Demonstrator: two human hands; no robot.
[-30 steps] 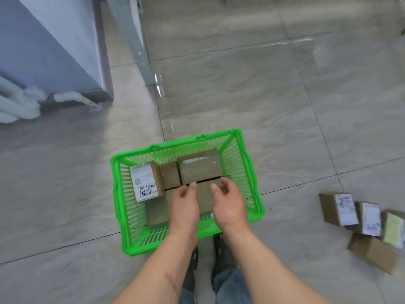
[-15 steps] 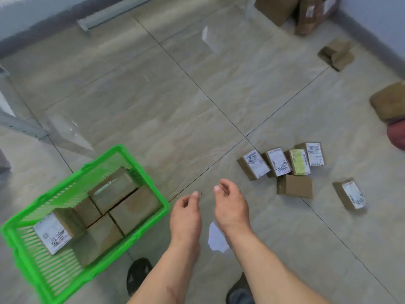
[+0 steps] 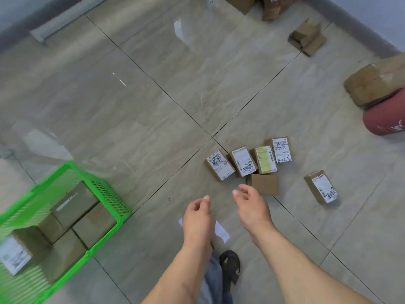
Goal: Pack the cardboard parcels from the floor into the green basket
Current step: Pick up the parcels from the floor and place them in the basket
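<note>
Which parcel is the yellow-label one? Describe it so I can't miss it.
Start at the cluster of small parcels on the floor ahead of the right hand. In that row of four, the yellow-label parcel is third from the left; its neighbours carry white labels.

Parcel depot: labelled parcels (image 3: 241, 161), tiled floor (image 3: 153, 106)

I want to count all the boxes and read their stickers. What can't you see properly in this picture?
- Green basket, head view: its left part is cut off by the picture edge and blurred, so its parcels cannot be counted.
- Labelled parcels: the label writing is too small to read.
- Plain parcel: no label shows, and the right hand covers one corner.
- White paper: partly hidden behind the left hand.
</note>
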